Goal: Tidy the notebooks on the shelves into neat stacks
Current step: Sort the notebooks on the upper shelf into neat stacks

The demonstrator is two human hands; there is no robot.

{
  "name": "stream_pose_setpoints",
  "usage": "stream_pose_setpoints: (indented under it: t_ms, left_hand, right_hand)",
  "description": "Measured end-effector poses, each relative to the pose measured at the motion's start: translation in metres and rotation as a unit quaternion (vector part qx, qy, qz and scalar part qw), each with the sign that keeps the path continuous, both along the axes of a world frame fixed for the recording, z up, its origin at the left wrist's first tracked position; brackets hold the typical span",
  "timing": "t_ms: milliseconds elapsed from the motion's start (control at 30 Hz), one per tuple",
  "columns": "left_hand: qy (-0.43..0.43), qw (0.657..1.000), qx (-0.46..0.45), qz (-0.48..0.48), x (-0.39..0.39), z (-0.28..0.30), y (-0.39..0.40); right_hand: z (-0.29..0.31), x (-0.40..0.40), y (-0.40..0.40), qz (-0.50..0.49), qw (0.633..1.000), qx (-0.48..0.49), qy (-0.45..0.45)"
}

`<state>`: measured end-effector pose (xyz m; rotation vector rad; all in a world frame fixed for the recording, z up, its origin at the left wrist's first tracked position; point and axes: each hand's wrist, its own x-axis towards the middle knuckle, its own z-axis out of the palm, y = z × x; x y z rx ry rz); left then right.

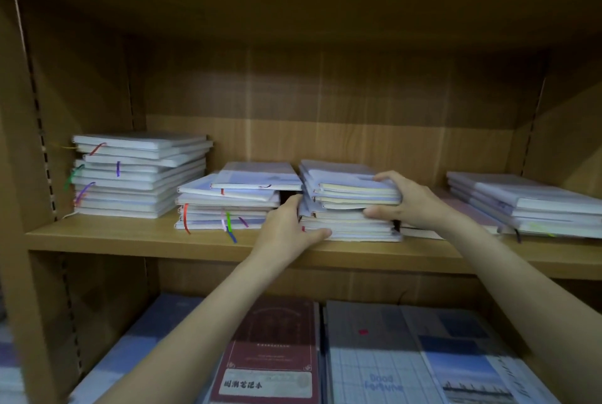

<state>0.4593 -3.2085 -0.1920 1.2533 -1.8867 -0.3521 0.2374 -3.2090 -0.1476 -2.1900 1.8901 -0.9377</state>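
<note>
Single head view, close, facing forward and down into wooden shelf [195, 240].

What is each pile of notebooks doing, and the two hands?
Left pile: uneven, untouched.
Second pile: messy, top notebook askew.
Third pile: crooked, gripped on both sides.
Right pile: slanted, untouched.
Left hand: holds third pile.
Right hand: grips its upper notebooks.
</note>
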Motion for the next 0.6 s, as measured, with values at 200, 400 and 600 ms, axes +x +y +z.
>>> stream_pose_setpoints:
  t_ms: [200, 400, 600]
  left_hand:
    - [0.021, 0.999, 0.005, -0.049, 0.012, -0.009, -0.02]
    - [0.058, 0.995, -0.015, -0.079, 0.014, -0.015, -0.023]
    - [0.109, 0.978, 0.048, -0.17, 0.024, -0.005, -0.009]
  right_hand:
    - [-0.001, 0.016, 0.004, -0.006, 1.0, 0.002, -0.017]
    - [-0.005, 0.011, 0.012, -0.009, 0.999, -0.012, -0.052]
    - [-0.009, 0.005, 0.02, -0.02, 0.996, -0.049, -0.066]
